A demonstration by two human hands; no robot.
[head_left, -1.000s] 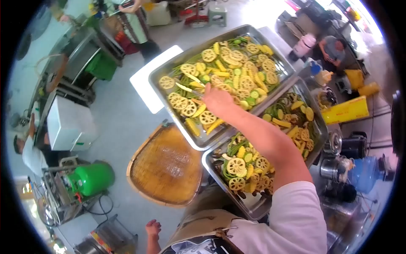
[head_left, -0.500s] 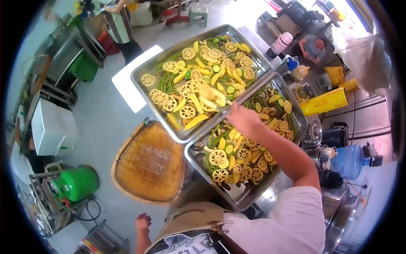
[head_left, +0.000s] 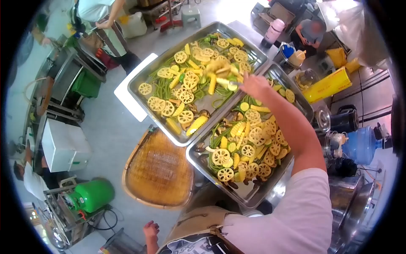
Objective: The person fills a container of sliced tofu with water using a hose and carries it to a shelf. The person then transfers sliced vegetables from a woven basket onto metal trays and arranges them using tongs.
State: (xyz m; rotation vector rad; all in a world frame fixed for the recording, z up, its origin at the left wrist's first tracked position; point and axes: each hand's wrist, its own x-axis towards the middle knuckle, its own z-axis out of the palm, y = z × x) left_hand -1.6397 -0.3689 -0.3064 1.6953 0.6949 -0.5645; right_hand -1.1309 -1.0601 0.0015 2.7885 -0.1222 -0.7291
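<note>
My right hand (head_left: 255,86) is closed round the handle of a metal utensil (head_left: 235,83), whose head is blurred among the vegetables. It reaches over the right side of the far metal tray (head_left: 137,80), which holds lotus root slices (head_left: 156,103), green beans, zucchini and yellow crinkle-cut pieces (head_left: 197,125). The near metal tray (head_left: 249,199) lies under my forearm, with a similar mix plus dark mushroom-like pieces. My left hand (head_left: 151,230) hangs low, away from the trays, with loosely bent fingers and nothing visible in it.
A woven bamboo basket (head_left: 158,169) is left of the near tray. A white board (head_left: 122,99) shows under the far tray. A green gas cylinder (head_left: 95,194) and white foam box (head_left: 63,146) stand left. Pink thermos (head_left: 275,31) and yellow roll (head_left: 327,86) are right. Other people are nearby.
My right hand has moved up and right with the utensil. Vegetables have shifted from the far tray's lower right, baring metal there. The near tray's pile looks fuller. The camera view has shifted slightly.
</note>
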